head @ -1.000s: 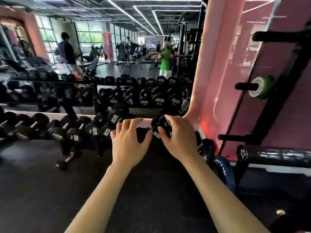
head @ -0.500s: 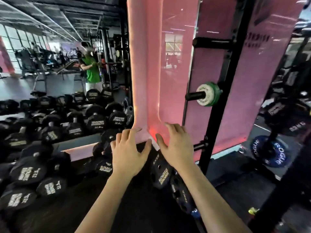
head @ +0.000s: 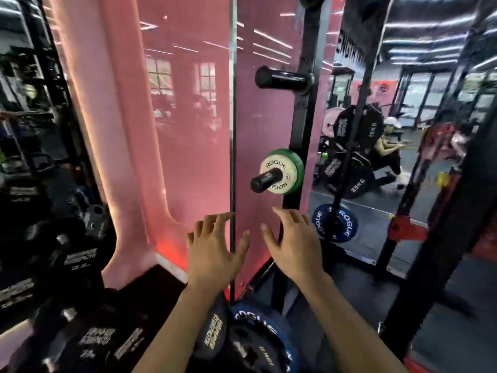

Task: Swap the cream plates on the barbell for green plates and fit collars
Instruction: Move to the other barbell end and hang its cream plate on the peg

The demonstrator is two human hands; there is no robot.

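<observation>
Gym, pink wall; green plate (head: 298, 168) on peg; left hand (head: 212, 251), right hand (head: 293, 243) spread, empty.

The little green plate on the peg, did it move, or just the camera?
No. The green plate sits on the same peg of the black upright; only the camera turned.

your view is dim overall, lit by ceiling strip lights (head: 419, 36) that streak across the glossy pink panel (head: 188, 130) as glare. a red glow pools at its base. motion blur smears the edges, worst at right and lower left, and wide-angle distortion bends the uprights. both forearms stay fairly sharp.
</observation>
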